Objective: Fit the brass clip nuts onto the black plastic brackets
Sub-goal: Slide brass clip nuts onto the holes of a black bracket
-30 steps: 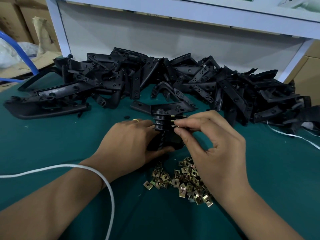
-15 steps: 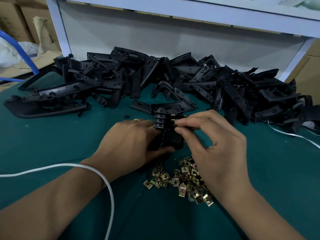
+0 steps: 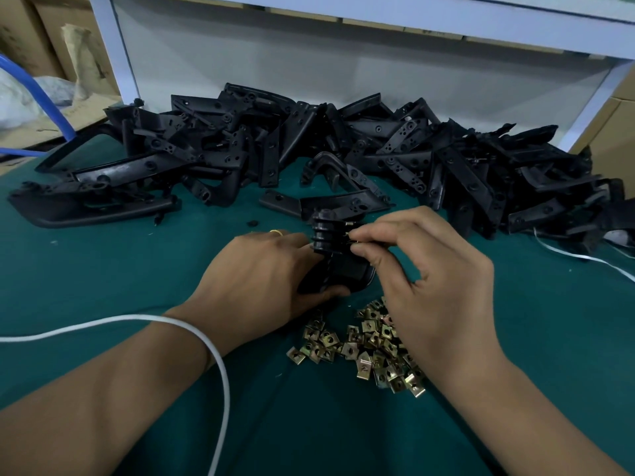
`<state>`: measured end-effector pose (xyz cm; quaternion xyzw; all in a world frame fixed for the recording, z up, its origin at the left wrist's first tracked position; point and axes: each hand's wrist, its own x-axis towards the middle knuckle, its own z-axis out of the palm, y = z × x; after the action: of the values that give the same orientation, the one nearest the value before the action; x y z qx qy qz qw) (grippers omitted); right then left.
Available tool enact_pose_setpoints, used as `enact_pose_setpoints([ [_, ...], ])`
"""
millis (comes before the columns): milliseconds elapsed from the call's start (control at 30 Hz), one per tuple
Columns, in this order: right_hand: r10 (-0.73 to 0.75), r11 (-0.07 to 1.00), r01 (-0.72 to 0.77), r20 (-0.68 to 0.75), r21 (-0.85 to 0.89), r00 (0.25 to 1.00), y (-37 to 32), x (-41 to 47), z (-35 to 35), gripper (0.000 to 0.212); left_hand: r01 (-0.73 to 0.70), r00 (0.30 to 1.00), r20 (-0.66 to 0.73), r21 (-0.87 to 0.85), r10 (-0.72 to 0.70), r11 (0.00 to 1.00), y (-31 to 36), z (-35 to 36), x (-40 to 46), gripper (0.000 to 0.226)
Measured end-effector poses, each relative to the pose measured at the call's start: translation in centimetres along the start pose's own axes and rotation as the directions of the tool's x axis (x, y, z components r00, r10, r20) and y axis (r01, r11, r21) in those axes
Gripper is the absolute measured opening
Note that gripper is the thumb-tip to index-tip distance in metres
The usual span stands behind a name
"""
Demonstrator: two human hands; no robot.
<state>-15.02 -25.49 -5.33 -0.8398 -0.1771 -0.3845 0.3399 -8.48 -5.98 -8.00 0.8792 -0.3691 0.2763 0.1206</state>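
Note:
My left hand (image 3: 261,280) grips a black plastic bracket (image 3: 338,266) upright on the green mat, its ribbed round boss (image 3: 323,233) at the top. My right hand (image 3: 429,269) pinches a small brass clip nut (image 3: 354,235) between thumb and forefinger, right against the bracket's upper edge beside the boss. Most of that nut is hidden by the fingertips. A loose heap of brass clip nuts (image 3: 364,345) lies on the mat just below both hands, partly under my right wrist.
A long pile of black brackets (image 3: 343,156) runs across the back of the green mat (image 3: 103,269). A white cable (image 3: 220,372) loops over my left forearm. A white strap (image 3: 584,257) lies at right. White frame posts (image 3: 113,46) and cardboard boxes (image 3: 611,132) stand behind.
Both hands stay nearly in place. My right thumb and forefinger have shifted slightly at the bracket's top edge, still pinching the nut.

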Motion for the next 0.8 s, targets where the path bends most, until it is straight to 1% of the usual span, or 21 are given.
enact_pose_setpoints([
  [100, 0.003, 1.0, -0.002, -0.014, 0.019, 1.0, 0.07, -0.05, -0.03, 0.008, -0.014, 1.0, 0.005, 0.007, 0.013, 1.0, 0.18, 0.0, -0.06, 0.057],
  [233, -0.012, 0.999, 0.014, -0.046, 0.041, 0.999, -0.07, -0.06, 0.28, 0.008, -0.028, 0.999, -0.023, 0.014, 0.029, 0.999, 0.1, -0.14, -0.09, 0.053],
  [400, -0.041, 0.997, 0.044, -0.06, 0.062, 0.997, 0.15, 0.01, 0.34, 0.008, -0.029, 0.999, -0.033, 0.043, 0.031, 0.999, 0.16, -0.08, -0.26, 0.059],
  [567, -0.036, 0.996, 0.041, -0.065, 0.077, 0.997, 0.27, -0.04, 0.54, 0.007, -0.024, 0.999, -0.048, 0.014, 0.025, 1.0, 0.22, 0.03, -0.21, 0.057],
  [667, 0.009, 0.988, 0.007, -0.098, 0.153, 0.995, -0.11, 0.02, 0.64, 0.007, -0.013, 0.996, -0.085, -0.034, 0.01, 0.999, 0.22, -0.18, -0.09, 0.057],
  [800, 0.044, 0.966, -0.008, -0.132, 0.259, 0.99, -0.54, 0.02, 0.62, 0.009, -0.048, 0.991, -0.132, -0.11, 0.033, 0.993, 0.15, -0.71, -0.01, 0.043],
])
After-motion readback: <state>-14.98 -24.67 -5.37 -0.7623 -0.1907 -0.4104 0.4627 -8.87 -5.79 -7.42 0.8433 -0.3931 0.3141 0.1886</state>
